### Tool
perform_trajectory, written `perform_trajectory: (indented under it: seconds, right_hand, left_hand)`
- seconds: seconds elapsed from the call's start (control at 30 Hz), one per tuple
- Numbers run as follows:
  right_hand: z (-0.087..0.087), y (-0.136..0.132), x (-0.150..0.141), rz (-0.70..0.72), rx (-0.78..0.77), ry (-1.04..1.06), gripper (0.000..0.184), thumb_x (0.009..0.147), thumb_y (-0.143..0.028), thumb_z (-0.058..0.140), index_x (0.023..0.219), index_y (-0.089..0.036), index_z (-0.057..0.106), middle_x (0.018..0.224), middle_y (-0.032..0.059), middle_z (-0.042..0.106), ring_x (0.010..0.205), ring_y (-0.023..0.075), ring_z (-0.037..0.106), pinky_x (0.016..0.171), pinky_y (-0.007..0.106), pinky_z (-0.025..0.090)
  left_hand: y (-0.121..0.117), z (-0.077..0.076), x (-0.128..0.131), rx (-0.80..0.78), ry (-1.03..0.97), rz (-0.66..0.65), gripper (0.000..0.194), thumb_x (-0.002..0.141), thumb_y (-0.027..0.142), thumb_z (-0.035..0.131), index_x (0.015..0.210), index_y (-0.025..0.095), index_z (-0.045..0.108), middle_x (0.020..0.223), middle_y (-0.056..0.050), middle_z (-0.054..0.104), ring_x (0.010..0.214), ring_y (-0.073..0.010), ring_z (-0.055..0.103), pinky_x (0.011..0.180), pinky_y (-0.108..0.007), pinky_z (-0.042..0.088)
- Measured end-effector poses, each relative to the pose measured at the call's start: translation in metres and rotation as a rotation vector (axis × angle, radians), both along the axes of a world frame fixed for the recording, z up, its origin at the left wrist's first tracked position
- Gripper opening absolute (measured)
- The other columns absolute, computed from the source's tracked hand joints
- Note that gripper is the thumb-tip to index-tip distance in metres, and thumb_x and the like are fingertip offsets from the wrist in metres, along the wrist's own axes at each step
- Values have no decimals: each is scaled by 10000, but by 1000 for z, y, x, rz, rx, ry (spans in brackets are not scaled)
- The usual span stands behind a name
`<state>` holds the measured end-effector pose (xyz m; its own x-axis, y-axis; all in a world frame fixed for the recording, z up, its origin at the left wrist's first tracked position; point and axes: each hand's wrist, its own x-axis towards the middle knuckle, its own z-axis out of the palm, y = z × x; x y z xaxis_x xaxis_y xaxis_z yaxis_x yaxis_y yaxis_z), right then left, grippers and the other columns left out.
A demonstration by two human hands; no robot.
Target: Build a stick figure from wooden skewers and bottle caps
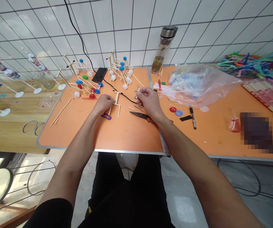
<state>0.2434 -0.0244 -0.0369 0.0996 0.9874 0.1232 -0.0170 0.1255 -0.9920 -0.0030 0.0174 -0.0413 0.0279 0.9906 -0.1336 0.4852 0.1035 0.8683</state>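
Note:
My left hand [106, 103] is closed on a small frame of thin wooden sticks [116, 98], which stands on the orange table [124, 136]. A purple loop-shaped piece [106, 117] is by the frame's lower end, under my wrist. To the right, my right hand [148, 98] pinches a small white piece [138, 91] between thumb and fingers; its kind is too small to tell. Below that hand lie dark-bladed scissors [138, 115], their handles partly covered by my forearm. A short stick offcut [131, 108] rests near the blades.
Stick models with coloured caps [122, 68] stand at the back, beside a phone [99, 75] and a black cable [81, 41]. A glass bottle [159, 53], a plastic bag [198, 82] and a marker [193, 118] are to the right. A long stick [60, 111] lies left.

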Motion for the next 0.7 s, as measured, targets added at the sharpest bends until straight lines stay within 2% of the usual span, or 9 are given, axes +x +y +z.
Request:
perform_trajectory:
  seconds: [0.13,0.27,0.37,0.43,0.53,0.6,0.7]
  right_hand:
    - [0,0,-1,-11,-9,-1,202,1030,-199,751,861,-226,643,772,-20,751,606,79,663,562,184,528]
    - [0,0,-1,-18,-19,11,206,1035,-181,742,861,-228,641,762,-23,747,607,82,664,566,187,530]
    - [0,0,-1,-14,-17,5,205,1028,-195,762,867,-230,640,764,-26,746,613,81,664,575,183,534]
    - [1,0,-1,-17,-19,-1,205,1031,-181,750,866,-228,639,763,-25,744,606,77,659,574,180,533]
    - [1,0,-1,-25,-28,-2,208,1028,-158,739,862,-227,634,768,-25,744,606,76,654,576,179,537]
    - [0,1,-2,-24,-28,-7,191,1012,-160,751,868,-226,645,768,-28,734,620,81,659,573,179,539]
    - [-3,-1,-6,-1,-13,-14,163,974,-213,799,880,-224,666,752,-39,696,639,91,663,570,187,546]
  left_hand:
    - [-7,13,4,-52,-18,13,191,883,108,678,724,210,649,529,17,599,451,-131,501,507,-260,401]
    - [-13,25,4,-39,-50,64,155,898,106,674,781,206,653,533,35,581,481,-136,540,548,-261,457]
    - [-11,24,-1,-48,18,86,150,920,131,668,794,210,650,550,22,602,510,-163,581,598,-297,494]
    - [-7,20,-7,16,136,96,154,922,158,683,781,214,653,574,6,618,560,-188,610,631,-319,484]
    - [0,14,-14,262,267,116,149,885,172,726,750,207,672,686,-15,662,700,-194,630,696,-322,458]
    - [2,12,-13,373,214,119,96,891,203,721,796,202,703,776,-24,698,766,-192,636,707,-312,458]
    - [-6,13,3,378,37,18,88,914,277,702,880,199,724,828,-24,719,739,-174,619,671,-295,461]
